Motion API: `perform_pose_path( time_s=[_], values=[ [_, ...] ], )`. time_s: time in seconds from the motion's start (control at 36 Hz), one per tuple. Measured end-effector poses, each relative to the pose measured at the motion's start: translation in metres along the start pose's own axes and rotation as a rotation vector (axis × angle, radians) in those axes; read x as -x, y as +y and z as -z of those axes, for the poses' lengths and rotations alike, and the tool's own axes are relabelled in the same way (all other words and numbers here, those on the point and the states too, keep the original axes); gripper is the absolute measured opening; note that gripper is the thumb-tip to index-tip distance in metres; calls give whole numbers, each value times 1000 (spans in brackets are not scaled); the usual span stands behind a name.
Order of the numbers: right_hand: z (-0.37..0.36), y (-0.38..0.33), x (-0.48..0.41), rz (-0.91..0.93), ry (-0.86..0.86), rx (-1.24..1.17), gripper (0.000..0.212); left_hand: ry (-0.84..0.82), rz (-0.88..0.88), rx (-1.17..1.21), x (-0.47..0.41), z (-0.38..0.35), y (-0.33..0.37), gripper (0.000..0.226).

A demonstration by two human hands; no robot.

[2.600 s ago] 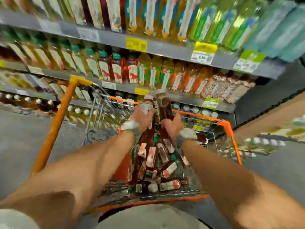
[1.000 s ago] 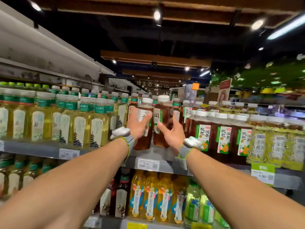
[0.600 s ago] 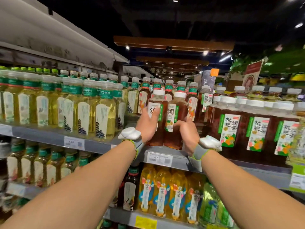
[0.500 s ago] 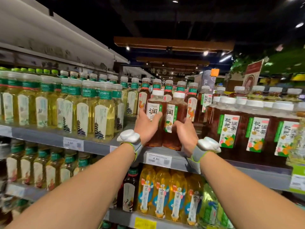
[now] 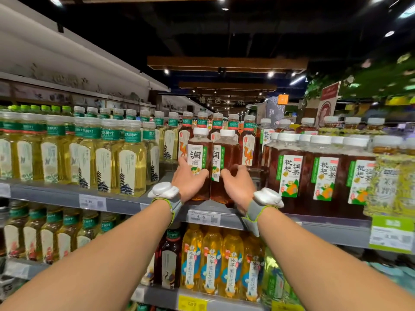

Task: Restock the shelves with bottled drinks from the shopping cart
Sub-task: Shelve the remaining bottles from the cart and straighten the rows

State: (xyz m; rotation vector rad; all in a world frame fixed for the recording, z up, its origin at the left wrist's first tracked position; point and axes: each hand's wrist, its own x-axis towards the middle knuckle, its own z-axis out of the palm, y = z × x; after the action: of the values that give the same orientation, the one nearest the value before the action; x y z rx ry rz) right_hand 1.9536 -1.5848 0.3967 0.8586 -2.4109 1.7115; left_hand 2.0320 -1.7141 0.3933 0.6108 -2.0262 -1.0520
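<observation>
Two brown tea bottles are standing upright and touching side by side at the front edge of the upper shelf (image 5: 125, 204), white caps up. The left hand (image 5: 187, 184) is gripping the left bottle (image 5: 198, 153) low on its body, fingers (image 5: 183, 163) curling round the far side and the thumb lying across the label. The right hand (image 5: 238, 186) is gripping the right bottle (image 5: 228, 158) the same way, with fingers curled round its lower part. Both bases are looking seated on the shelf board, though the hands are partly hiding them.

Each wrist is wearing a white puck on a grey strap, left (image 5: 162, 190) and right (image 5: 268, 197). A price tag (image 5: 204, 217) is sitting on the shelf rail just below the hands. Camel-label bottles (image 5: 248, 149) are standing right behind the pair. Pale yellow tea bottles (image 5: 132, 167) are filling the shelf to the left, dark bottles with green-and-orange labels (image 5: 289, 173) to the right. On the shelf below, yellow bottles with blue labels (image 5: 211, 261) are lining up.
</observation>
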Motion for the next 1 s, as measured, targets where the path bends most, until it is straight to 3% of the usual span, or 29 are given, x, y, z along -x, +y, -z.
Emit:
perform_pose_path(
  time_s=[0.19, 0.36, 0.47, 0.56, 0.64, 0.72, 0.86, 0.94, 1.0],
  values=[
    [-1, 0, 4, 4, 39, 17, 43, 4, -3, -41, 2, 3, 1, 66],
    [0, 1, 4, -33, 107, -2, 86, 32, -13, -39, 4, 1, 1, 79],
    [0, -1, 4, -64, 100, -46, 69, 63, -10, -54, -1, -1, 0, 83],
    [-2, 0, 3, -56, 64, -67, 59, 62, 21, -26, -1, 0, 3, 62],
    [-1, 0, 2, -42, 2, -41, 65, 7, 51, 32, 0, 2, 8, 48],
    [-1, 0, 1, -58, -5, -20, 69, -21, 90, 83, 3, 5, 11, 57],
    [-4, 2, 3, -38, -4, 9, 81, -74, 60, 97, 4, 7, 9, 48],
    [-3, 3, 6, -21, 27, 61, 94, -90, 41, 92, 6, 8, 8, 57],
    [-3, 3, 5, -31, 61, 92, 98, -90, 35, 73, 6, 8, 6, 75]
  ],
)
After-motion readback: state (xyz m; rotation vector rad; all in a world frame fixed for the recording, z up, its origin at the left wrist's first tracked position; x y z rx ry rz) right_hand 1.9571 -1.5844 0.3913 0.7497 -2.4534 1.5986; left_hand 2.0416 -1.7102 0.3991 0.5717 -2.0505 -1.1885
